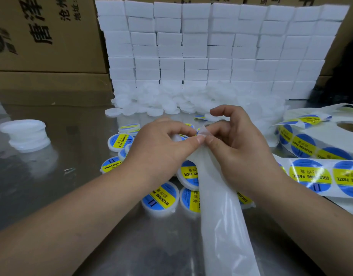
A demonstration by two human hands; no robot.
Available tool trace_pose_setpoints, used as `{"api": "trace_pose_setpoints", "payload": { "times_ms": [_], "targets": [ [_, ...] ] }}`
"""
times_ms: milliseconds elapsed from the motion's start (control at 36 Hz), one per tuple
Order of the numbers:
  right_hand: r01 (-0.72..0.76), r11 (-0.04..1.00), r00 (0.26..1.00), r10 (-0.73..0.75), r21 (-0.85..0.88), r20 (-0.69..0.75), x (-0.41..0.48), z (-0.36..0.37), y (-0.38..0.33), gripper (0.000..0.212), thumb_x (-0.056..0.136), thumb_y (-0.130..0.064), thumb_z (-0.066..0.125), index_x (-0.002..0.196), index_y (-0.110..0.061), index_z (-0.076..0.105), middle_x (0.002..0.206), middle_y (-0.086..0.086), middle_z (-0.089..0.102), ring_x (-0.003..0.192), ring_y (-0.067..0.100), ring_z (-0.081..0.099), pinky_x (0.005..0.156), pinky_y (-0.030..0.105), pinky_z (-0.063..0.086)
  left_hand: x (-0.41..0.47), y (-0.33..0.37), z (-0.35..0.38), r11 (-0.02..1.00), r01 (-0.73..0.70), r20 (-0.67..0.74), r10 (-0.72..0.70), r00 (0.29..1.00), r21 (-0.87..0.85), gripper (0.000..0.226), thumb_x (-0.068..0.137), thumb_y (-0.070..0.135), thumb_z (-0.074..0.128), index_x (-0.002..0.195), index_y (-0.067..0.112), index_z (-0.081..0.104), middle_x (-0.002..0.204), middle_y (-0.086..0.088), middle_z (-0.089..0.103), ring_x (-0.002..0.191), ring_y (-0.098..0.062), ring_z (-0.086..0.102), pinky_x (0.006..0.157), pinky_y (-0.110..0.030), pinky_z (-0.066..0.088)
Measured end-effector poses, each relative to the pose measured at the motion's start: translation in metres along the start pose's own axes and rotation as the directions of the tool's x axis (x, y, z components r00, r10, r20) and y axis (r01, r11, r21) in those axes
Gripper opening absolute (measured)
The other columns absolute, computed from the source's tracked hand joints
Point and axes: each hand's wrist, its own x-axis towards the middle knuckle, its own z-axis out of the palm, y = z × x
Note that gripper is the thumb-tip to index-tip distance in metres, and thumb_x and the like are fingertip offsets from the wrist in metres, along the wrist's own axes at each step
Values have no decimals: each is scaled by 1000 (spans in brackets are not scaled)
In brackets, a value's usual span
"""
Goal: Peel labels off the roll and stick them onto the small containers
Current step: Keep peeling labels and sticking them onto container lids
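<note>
Label roll [321, 140] right of labelled containers [160, 198]

Label roll [319, 136], 3 o'clock: cut off by the frame edge. Backing strip [221, 226] exits at 6 o'clock. Left hand [159, 144] covers most of the white item [176, 137] it grips; identity undetermined. Labelled containers [160, 199] lie partly hidden beneath it and the right hand [237, 144]. Fine label print illegible.

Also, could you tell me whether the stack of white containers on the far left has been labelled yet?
No, the stack of white containers shows plain white only, unlike the labelled containers in the middle.
</note>
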Motion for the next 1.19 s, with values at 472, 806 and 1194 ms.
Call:
{"api": "trace_pose_setpoints", "payload": {
  "times_ms": [472, 806, 1194],
  "targets": [
    [57, 998, 998, -56, -34, 15, -2, 1, 0, 45, 81, -23, 51, 108, -56, 39, 81, -18, 62, 75, 10, 59, 72, 17, 44, 1, -2, -1, 979, -84, 8, 84, 996, 185, 10, 61, 50, 65, 59, 43, 58, 70, 12, 50, 65, 9, 46, 55, -8, 33],
    [68, 994, 997, -64, -87, 52, -3, -1, -3, 70, 76, -16, 44, 107, -77, 29, 90, -23, 54, 61, 7, 49, 61, 11, 39, 6, -4, -3, 988, 67, 8, -66, 998, -143, 23, 76, 22, 67, 53, 21, 66, 54, 3, 59, 53, -7, 51, 51, -17, 43],
    [63, 984, 996, -74, -168, -58, -5, -4, -7, 78, 76, 9, 46, 110, -61, 35, 118, -27, 49, 51, 6, 47, 56, 6, 37, 21, -12, -16, 984, 146, -338, -171, 926, -97, 47, 89, 43, 53, 58, 7, 52, 28, 10, 23, 28, -9, 26, 28, -13, 20]
  ]
}}
